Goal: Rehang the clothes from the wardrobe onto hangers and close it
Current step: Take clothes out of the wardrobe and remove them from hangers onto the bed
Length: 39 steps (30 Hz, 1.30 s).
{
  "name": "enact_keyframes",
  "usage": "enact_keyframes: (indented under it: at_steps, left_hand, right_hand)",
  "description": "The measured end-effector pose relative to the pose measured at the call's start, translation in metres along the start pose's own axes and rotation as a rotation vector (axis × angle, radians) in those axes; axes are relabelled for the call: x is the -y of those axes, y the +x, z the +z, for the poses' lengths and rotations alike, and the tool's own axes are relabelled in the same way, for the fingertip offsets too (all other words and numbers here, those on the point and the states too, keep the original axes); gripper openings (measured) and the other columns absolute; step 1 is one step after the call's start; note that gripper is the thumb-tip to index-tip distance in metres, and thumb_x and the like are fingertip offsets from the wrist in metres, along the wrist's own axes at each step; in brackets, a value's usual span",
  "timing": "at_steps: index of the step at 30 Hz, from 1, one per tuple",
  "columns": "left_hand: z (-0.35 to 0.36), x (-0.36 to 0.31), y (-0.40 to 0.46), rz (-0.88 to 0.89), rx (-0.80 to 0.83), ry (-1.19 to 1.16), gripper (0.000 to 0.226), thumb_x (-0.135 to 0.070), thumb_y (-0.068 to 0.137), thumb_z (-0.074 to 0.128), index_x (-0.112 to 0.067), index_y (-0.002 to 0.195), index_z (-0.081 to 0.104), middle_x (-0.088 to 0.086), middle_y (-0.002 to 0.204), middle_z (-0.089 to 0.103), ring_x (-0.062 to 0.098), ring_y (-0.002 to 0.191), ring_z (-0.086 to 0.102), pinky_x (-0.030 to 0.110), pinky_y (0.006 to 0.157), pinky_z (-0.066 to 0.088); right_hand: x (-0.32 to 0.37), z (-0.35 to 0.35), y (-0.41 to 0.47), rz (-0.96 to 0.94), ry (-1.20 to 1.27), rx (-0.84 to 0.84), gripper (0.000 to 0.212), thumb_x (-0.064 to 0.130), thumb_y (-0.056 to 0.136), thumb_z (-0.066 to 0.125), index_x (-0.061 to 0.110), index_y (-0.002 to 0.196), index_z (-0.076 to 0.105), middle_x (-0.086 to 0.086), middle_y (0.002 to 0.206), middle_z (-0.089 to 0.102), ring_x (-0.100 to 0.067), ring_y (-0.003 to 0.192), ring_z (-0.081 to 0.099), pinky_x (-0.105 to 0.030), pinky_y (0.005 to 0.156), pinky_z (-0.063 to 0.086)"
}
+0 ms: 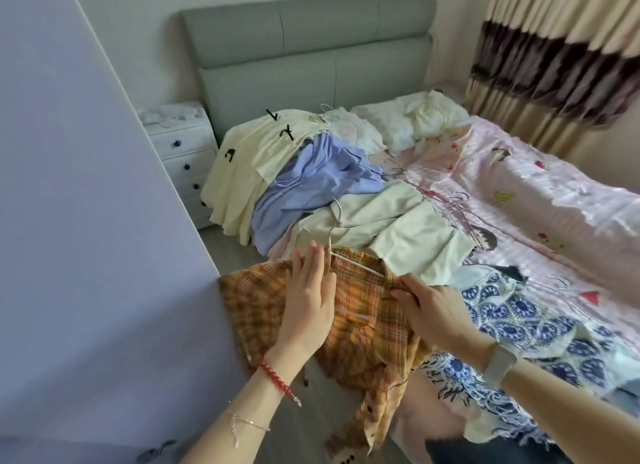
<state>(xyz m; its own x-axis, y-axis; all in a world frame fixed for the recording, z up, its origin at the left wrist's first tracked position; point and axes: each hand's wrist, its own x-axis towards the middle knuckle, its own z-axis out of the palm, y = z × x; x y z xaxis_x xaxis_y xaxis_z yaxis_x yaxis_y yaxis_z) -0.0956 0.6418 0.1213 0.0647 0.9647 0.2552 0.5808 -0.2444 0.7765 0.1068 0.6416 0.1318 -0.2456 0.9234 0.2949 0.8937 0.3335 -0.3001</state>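
Note:
An orange plaid shirt (360,328) lies over the bed's near edge with a white wire hanger (334,235) inside its collar, the hook pointing up toward the pile. My left hand (310,297) presses flat on the shirt's left shoulder, fingers straight. My right hand (433,311) pinches the shirt's fabric at the right side of the collar. Beyond them lie a cream garment (398,235), a blue shirt (311,186) and a pale yellow garment (249,159), heaped along the bed's left side.
A wardrobe door (86,221) stands at my left. Loose wire hangers (457,204) lie on the pink bedsheet (536,200). A blue-patterned cloth (526,328) lies at the right. A white nightstand (183,159) stands by the grey headboard (311,55). Curtains (561,55) hang at far right.

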Motion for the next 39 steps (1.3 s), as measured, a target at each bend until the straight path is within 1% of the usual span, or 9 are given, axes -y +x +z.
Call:
enact_keyframes:
  at_steps: [2, 6, 10, 14, 19, 26, 30, 35, 39]
  left_hand:
    - [-0.003, 0.014, 0.013, 0.041, 0.041, 0.157, 0.049, -0.027, 0.099, 0.03, -0.036, 0.14, 0.004, -0.01, 0.153, 0.007, 0.015, 0.144, -0.001, 0.046, 0.116, -0.003]
    - [-0.028, 0.026, 0.059, 0.055, -0.11, 0.199, 0.034, -0.022, 0.096, 0.044, -0.023, 0.129, 0.053, 0.002, 0.11, 0.064, 0.018, 0.109, 0.055, 0.047, 0.109, 0.026]
    - [-0.033, 0.021, 0.094, 0.047, -0.238, 0.146, 0.024, -0.018, 0.092, 0.055, -0.005, 0.109, 0.066, 0.009, 0.099, 0.069, 0.025, 0.086, 0.065, 0.026, 0.068, 0.047]
    - [-0.042, 0.022, 0.146, 0.103, -0.396, 0.21, 0.021, -0.009, 0.087, 0.06, 0.002, 0.104, 0.067, 0.017, 0.099, 0.068, 0.033, 0.092, 0.064, 0.044, 0.081, 0.052]
    - [-0.058, 0.044, 0.217, 0.137, -0.411, 0.468, 0.022, 0.001, 0.083, 0.062, -0.004, 0.104, 0.068, 0.015, 0.09, 0.067, 0.034, 0.085, 0.061, 0.046, 0.076, 0.046]
    - [-0.091, 0.071, 0.318, 0.014, -0.53, 0.427, 0.017, -0.003, 0.086, 0.06, 0.002, 0.1, 0.068, 0.017, 0.089, 0.065, 0.036, 0.087, 0.056, 0.052, 0.083, 0.042]
    - [-0.098, 0.088, 0.361, -0.031, -0.626, 0.512, 0.017, -0.002, 0.085, 0.06, 0.002, 0.098, 0.068, 0.018, 0.083, 0.063, 0.038, 0.083, 0.051, 0.047, 0.082, 0.034]
    - [-0.121, 0.099, 0.411, -0.077, -0.816, 0.501, 0.021, -0.005, 0.089, 0.054, 0.001, 0.105, 0.066, 0.02, 0.102, 0.063, 0.04, 0.106, 0.052, 0.061, 0.098, 0.031]
    - [-0.136, 0.088, 0.465, -0.073, -0.81, 0.414, 0.034, -0.014, 0.096, 0.043, -0.008, 0.129, 0.052, 0.011, 0.141, 0.042, 0.029, 0.14, 0.02, 0.048, 0.115, 0.014]
  right_hand:
    - [-0.004, -0.006, 0.01, 0.015, 0.001, -0.05, 0.021, 0.028, 0.092, 0.053, 0.011, 0.096, 0.065, 0.003, 0.042, 0.052, -0.013, 0.029, 0.042, -0.016, 0.032, 0.026]
    - [-0.01, -0.026, 0.047, -0.093, -0.052, -0.152, 0.05, 0.045, 0.094, 0.031, 0.013, 0.079, 0.067, 0.008, 0.038, 0.044, -0.006, 0.029, 0.035, -0.008, 0.034, 0.017]
    - [-0.02, -0.028, 0.101, -0.173, -0.145, -0.354, 0.036, 0.033, 0.091, 0.043, 0.011, 0.082, 0.07, 0.001, 0.057, 0.063, -0.02, 0.053, 0.057, -0.02, 0.043, 0.038]
    - [-0.015, -0.012, 0.161, -0.073, 0.019, -0.427, 0.016, 0.013, 0.082, 0.059, 0.003, 0.079, 0.071, -0.009, 0.076, 0.067, -0.034, 0.073, 0.059, -0.044, 0.066, 0.048]
    - [0.004, -0.007, 0.256, -0.179, 0.293, -0.542, 0.017, 0.012, 0.084, 0.058, 0.004, 0.077, 0.071, -0.007, 0.072, 0.064, -0.028, 0.069, 0.054, -0.036, 0.064, 0.042]
    - [-0.021, 0.042, 0.352, -0.45, 0.207, 0.016, 0.037, 0.036, 0.096, 0.04, 0.03, 0.132, 0.047, -0.004, 0.127, 0.053, -0.026, 0.103, 0.055, -0.036, 0.077, 0.046]
    - [-0.033, 0.057, 0.413, -0.517, 0.239, 0.04, 0.053, 0.034, 0.094, 0.046, 0.021, 0.142, 0.028, -0.009, 0.082, 0.066, -0.029, 0.058, 0.058, -0.03, 0.045, 0.036]
    - [-0.007, 0.076, 0.473, -0.445, 0.513, 0.01, 0.027, 0.032, 0.095, 0.046, 0.015, 0.109, 0.061, -0.014, 0.079, 0.068, -0.035, 0.076, 0.062, -0.035, 0.059, 0.039]
    - [0.007, 0.08, 0.516, -0.336, 0.746, 0.02, 0.024, 0.03, 0.095, 0.045, 0.017, 0.106, 0.062, -0.009, 0.086, 0.069, -0.033, 0.084, 0.062, -0.043, 0.07, 0.048]
